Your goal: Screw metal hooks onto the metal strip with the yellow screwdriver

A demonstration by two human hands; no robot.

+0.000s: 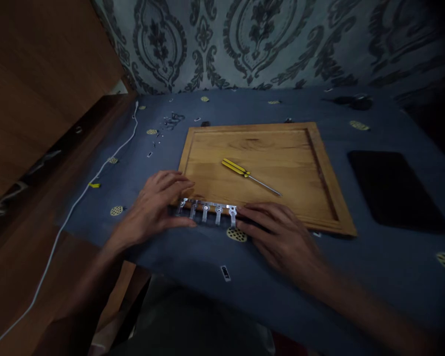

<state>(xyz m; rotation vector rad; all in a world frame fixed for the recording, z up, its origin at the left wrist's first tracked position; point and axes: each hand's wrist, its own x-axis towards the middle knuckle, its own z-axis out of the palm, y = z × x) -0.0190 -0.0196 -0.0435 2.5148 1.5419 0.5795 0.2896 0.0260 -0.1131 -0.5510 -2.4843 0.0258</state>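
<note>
A metal hook rail with several hooks lies along the near edge of a framed wooden board. My left hand is around the rail's left end, thumb stretched out below it and fingers above, with a wide gap between them. At the right end, my right hand has its fingertips closed on the rail. A screwdriver with a yellow and black handle rests on the board, its shaft pointing right and toward me.
Blue patterned cloth covers the table. Small loose metal parts lie at the back left. A dark flat object is on the right, with a dark item behind it. A white cable runs down the left side.
</note>
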